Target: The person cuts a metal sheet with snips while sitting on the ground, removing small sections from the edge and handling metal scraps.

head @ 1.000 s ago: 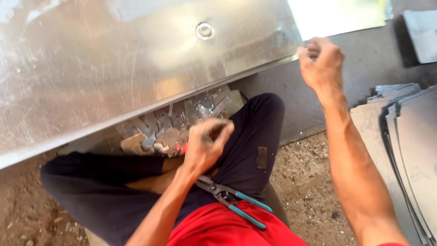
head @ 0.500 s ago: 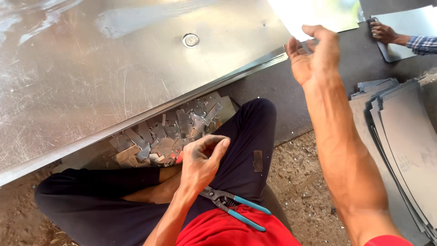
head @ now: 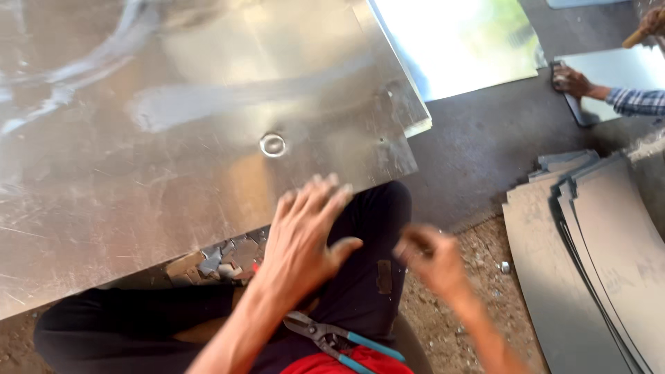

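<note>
A large shiny metal sheet (head: pixel 173 138) with a small round ring (head: pixel 273 145) pressed into it lies across my lap and to the left. My left hand (head: pixel 305 235) is open, fingers spread, at the sheet's near edge above my knee in black trousers (head: pixel 377 221). Lower right of the knee, my right hand (head: pixel 431 262) is blurred, with fingers curled and nothing seen in it. Tin snips with blue handles (head: pixel 339 339) rest on my lap, touched by neither hand.
Small cut metal scraps (head: pixel 222 257) lie under the sheet's edge. A stack of curved grey sheets (head: pixel 596 270) sits at the right on gritty ground. A bright reflective sheet (head: pixel 464 41) lies behind. Another person's hand (head: pixel 571 79) presses a sheet at the top right.
My right hand let go of the sheet's far corner and dropped back beside my knee. My left hand opened and rose from my lap to the sheet's near edge.
</note>
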